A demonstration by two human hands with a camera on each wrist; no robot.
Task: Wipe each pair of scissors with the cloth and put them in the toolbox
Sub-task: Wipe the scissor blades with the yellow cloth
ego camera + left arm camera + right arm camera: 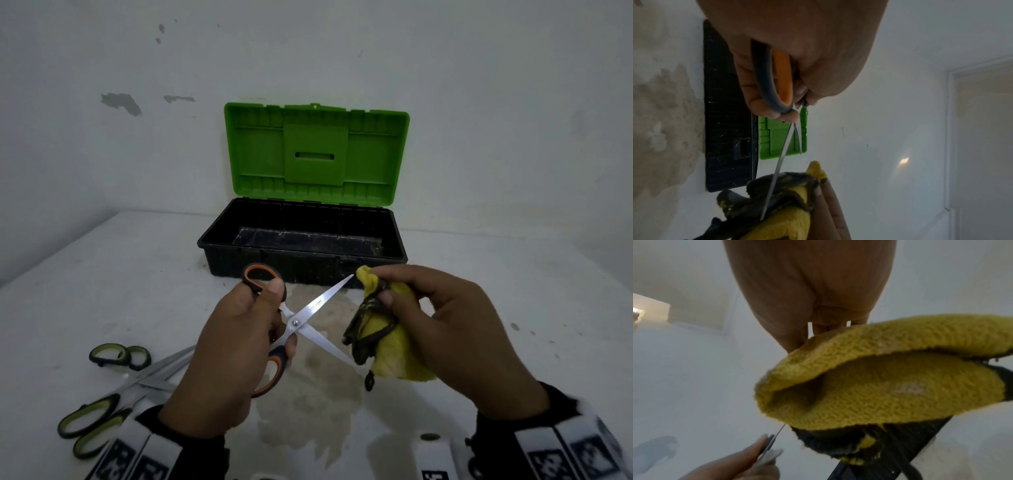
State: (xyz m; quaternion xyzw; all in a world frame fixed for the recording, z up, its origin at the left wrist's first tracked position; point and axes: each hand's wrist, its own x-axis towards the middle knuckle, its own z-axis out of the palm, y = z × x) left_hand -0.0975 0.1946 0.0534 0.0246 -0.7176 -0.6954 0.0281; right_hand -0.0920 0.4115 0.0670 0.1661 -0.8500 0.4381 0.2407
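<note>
My left hand grips the orange-and-grey handles of a pair of scissors, blades spread wide in an X above the table. My right hand holds a bunched yellow cloth with a dark edge, and one blade tip runs into its folds. In the left wrist view the scissors reach from the left hand down into the cloth. The right wrist view is mostly filled by the cloth under my right hand. The toolbox stands open behind, black tub bare inside, green lid upright.
Two more pairs of scissors with green-and-black handles lie on the white table at the lower left. A brownish stain spreads across the table under my hands. A white wall rises close behind the toolbox.
</note>
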